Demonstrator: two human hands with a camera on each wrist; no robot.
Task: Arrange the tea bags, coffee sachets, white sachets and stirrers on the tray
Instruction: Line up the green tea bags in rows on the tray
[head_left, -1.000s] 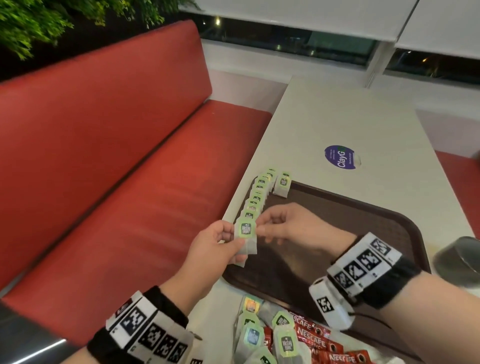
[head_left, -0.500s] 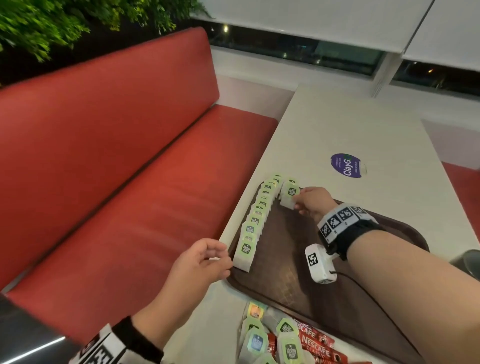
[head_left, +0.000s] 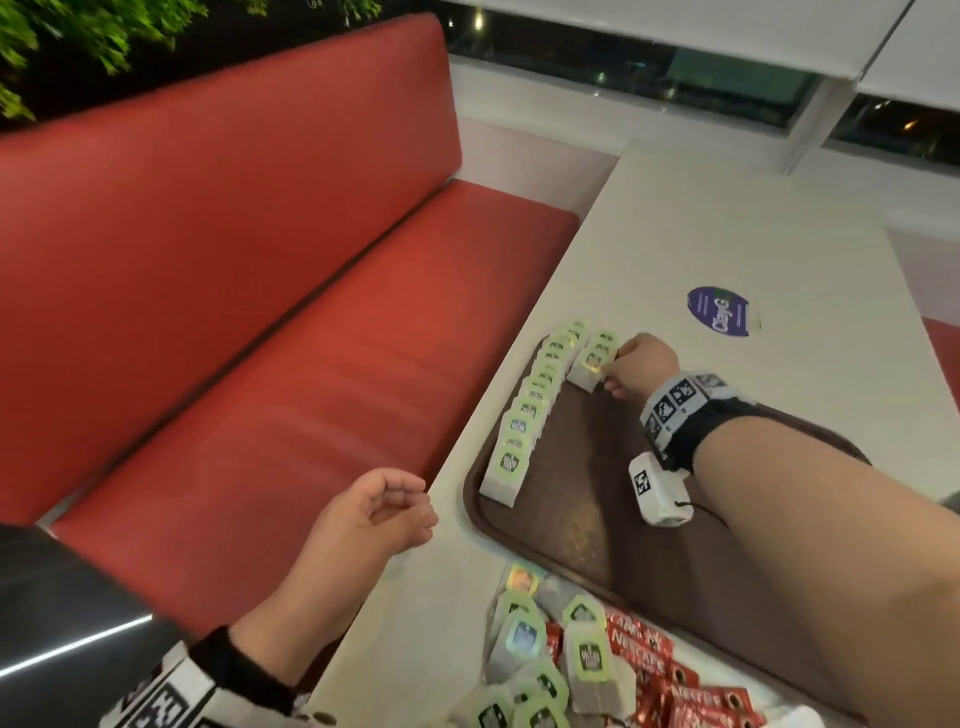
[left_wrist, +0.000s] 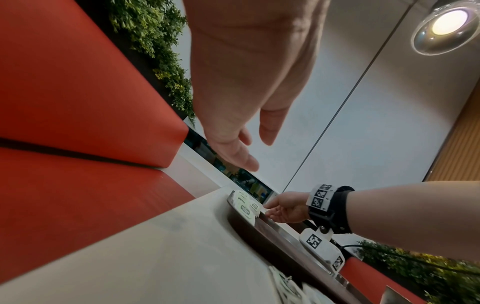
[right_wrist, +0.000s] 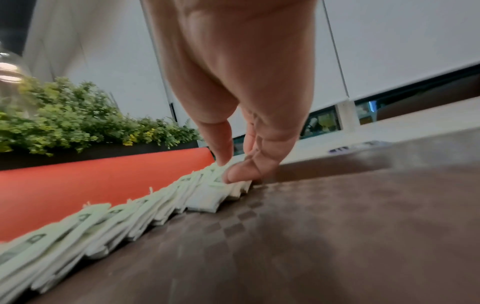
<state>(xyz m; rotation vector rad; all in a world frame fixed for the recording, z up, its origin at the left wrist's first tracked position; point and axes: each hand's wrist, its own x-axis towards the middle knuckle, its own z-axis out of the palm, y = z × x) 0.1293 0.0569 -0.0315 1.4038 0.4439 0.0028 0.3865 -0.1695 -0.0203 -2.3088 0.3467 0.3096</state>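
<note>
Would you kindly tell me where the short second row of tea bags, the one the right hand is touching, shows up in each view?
Head: the short row of tea bags lies in the tray's far left corner, at the right hand.
Left wrist: low centre, small, at the fingertips.
Right wrist: centre, under the fingertips.
Shared landmark: the brown tray, also and.

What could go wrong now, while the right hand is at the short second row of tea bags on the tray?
1. The right hand touches the short row right beside the long row; a nudge may disturb the overlapped bags.
2. The wrist camera hangs low over the tray and might drag bags.
</note>
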